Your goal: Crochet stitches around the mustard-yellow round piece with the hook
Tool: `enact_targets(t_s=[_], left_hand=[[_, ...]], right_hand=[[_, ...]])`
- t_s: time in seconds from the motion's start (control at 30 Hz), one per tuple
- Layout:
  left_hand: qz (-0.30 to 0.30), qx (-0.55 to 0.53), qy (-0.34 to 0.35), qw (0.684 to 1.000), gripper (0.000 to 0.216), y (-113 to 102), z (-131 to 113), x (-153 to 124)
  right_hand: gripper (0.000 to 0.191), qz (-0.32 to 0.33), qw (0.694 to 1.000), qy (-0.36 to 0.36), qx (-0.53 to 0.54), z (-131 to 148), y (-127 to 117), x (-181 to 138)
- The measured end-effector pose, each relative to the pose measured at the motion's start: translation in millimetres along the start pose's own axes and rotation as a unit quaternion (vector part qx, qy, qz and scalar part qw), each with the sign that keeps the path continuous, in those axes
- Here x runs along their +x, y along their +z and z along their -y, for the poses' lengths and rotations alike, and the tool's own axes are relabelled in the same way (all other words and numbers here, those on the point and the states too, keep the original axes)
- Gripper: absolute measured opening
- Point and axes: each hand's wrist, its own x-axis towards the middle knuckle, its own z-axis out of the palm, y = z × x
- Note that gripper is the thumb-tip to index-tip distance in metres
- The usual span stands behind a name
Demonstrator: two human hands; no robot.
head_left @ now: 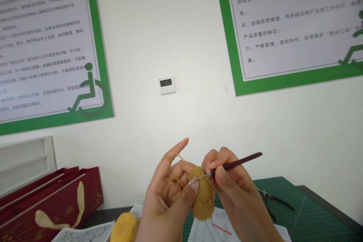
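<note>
My left hand (167, 193) pinches a small round mustard-yellow crochet piece (202, 196) between thumb and fingers. Its forefinger sticks up, and a strand of yellow yarn (177, 155) runs over it. My right hand (235, 193) grips a dark red crochet hook (238, 163) like a pencil. The hook's metal tip touches the top edge of the crochet piece. A ball of the same yellow yarn (124, 227) lies below my left wrist at the bottom edge.
A green cutting mat (306, 211) covers the dark table at right, with small pliers (276, 196) on it. Printed sheets (85, 232) lie at the bottom. Red gift bags (51, 204) stand at left. Two green-framed posters and a small wall display (166, 84) hang ahead.
</note>
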Motion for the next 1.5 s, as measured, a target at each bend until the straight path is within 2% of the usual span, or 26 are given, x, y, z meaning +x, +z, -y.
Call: enact_targets(t_s=[0.13, 0.23, 0.3, 0.43, 0.6, 0.8, 1.03, 1.23, 1.5], left_hand=[[-0.028, 0.012, 0.013, 0.999, 0.056, 3, 0, 0], [-0.053, 0.029, 0.028, 0.998, 0.056, 4, 0, 0], [-0.04, 0.015, 0.025, 0.999, 0.061, 4, -1, 0], [-0.018, -0.029, 0.007, 0.999, 0.071, 4, 1, 1], [-0.012, -0.034, 0.007, 0.999, 0.068, 4, 2, 1], [0.006, -0.028, -0.009, 1.0, 0.066, 3, 1, 0], [0.004, -0.026, -0.006, 1.0, 0.073, 6, 0, -1], [-0.003, -0.028, 0.012, 1.0, 0.079, 10, -1, -4], [0.024, -0.058, -0.011, 0.998, 0.076, 10, -3, -4]], right_hand=[[0.004, 0.019, 0.995, -0.085, -0.057, -8, -2, -2], [0.003, -0.004, 0.991, -0.11, -0.071, -12, -3, -4], [0.006, -0.028, 0.983, -0.15, -0.102, -13, -3, -4], [0.012, -0.032, 0.942, -0.26, -0.212, -13, -1, -6], [0.013, -0.035, 0.926, -0.294, -0.236, -12, 1, -11], [0.007, -0.052, 0.935, -0.28, -0.214, -12, 3, -8], [0.003, -0.037, 0.957, -0.241, -0.158, -11, 5, -5], [0.004, -0.007, 0.956, -0.242, -0.165, -9, 1, -4], [0.002, 0.011, 0.993, -0.113, -0.03, -18, -1, -9]])
